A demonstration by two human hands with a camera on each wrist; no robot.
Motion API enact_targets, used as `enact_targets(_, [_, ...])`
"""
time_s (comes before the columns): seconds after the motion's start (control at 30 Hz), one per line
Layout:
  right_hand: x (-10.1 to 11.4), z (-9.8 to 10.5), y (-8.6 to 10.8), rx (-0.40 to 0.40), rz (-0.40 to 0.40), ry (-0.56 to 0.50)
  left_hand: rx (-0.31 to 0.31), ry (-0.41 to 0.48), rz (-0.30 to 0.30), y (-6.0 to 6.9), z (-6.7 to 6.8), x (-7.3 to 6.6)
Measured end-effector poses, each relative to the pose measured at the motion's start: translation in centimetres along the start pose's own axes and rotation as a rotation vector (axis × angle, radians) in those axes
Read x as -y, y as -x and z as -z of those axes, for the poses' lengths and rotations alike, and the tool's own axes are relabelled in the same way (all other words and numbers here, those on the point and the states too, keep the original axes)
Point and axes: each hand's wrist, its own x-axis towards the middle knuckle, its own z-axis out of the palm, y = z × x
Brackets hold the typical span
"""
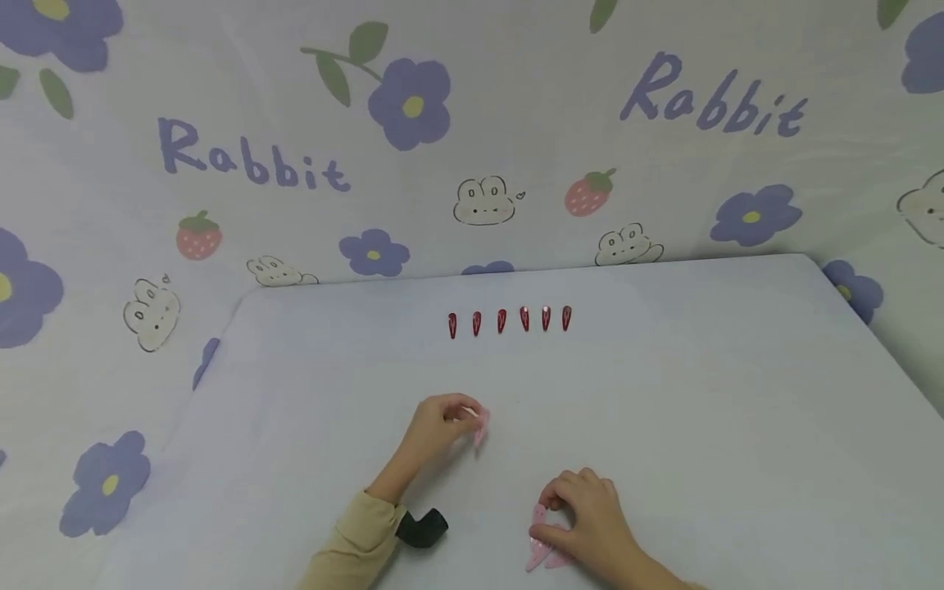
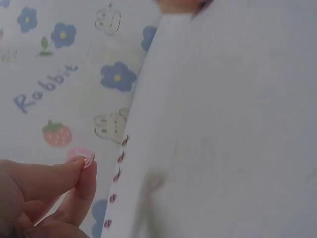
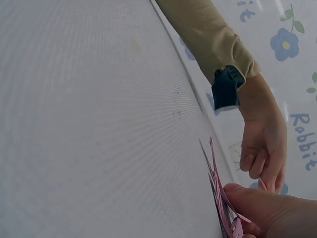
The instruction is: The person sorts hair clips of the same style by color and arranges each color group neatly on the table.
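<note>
My left hand [image 1: 441, 426] pinches a pink snap hair clip [image 1: 482, 428] between thumb and fingers, raised over the middle of the white table. The left wrist view shows the pink clip's end [image 2: 88, 157] at the fingertips. Closer to the front edge, my right hand [image 1: 593, 518] has thumb and fingers curled about a pink hair clip [image 1: 539, 515] in a small bunch on the tabletop. In the right wrist view that bunch of pink clips [image 3: 218, 191] appears edge-on beside the thumb, which partly covers it.
Several red hair clips [image 1: 501, 320] lie in an even row toward the table's back edge. Behind the white table [image 1: 701, 393] hangs a patterned cloth [image 1: 531, 106]. A black wrist device [image 1: 423, 528] sits at my left sleeve [image 1: 357, 537].
</note>
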Motion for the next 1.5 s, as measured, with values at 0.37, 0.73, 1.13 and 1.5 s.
enact_targets(0.37, [-0.2,0.0,0.2,0.010,-0.010,-0.007,-0.190,-0.144,0.159,-5.4,3.8,1.9])
enact_targets(0.73, [0.1,-0.1,0.2,0.014,-0.018,-0.031,-0.121,-0.234,0.284,-7.8,4.0,4.3])
enact_targets(1.13, [0.1,0.4,0.0,0.032,-0.050,-0.034,-0.240,-0.354,0.357,-7.3,1.9,2.0])
enact_targets(1.5, [0.0,0.2,0.0,0.029,-0.044,-0.033,-0.307,-0.378,0.244,-6.9,1.9,3.0])
